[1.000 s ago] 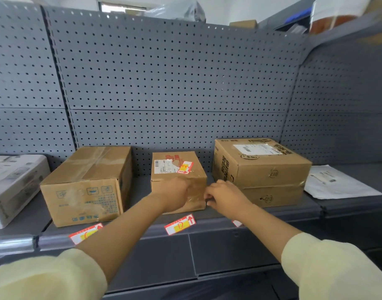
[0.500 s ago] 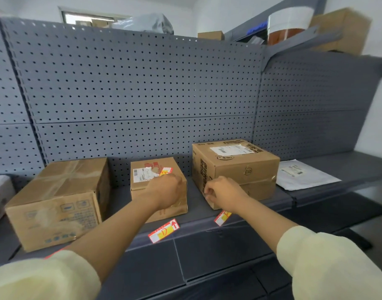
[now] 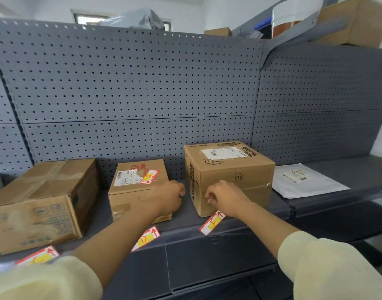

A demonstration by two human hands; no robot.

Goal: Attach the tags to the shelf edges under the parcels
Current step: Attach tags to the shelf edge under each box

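Three cardboard parcels stand on the grey shelf [image 3: 261, 221]: a left box [image 3: 40, 204], a small middle box [image 3: 133, 191] and a taller right box [image 3: 231, 169]. Red, white and yellow tags stick on the shelf edge under each one: the left tag [image 3: 37, 255], the middle tag [image 3: 145, 238] and the right tag [image 3: 211, 221]. Another tag [image 3: 150, 176] lies on top of the middle box. My left hand [image 3: 170, 198] is curled shut at the middle box's right front corner. My right hand [image 3: 225, 198] is curled shut against the right box's front, just above the right tag. Nothing shows in either hand.
A white poly mailer [image 3: 305, 180] lies flat on the shelf right of the boxes, with no tag below it. A grey pegboard back panel [image 3: 142, 94] rises behind everything. Boxes and wrapped goods sit on top of the unit [image 3: 348, 20].
My hands, close together a second ago, have drawn apart. The right hand has lifted off the shelf edge, uncovering the tag under the right box. The view has swung to the right.
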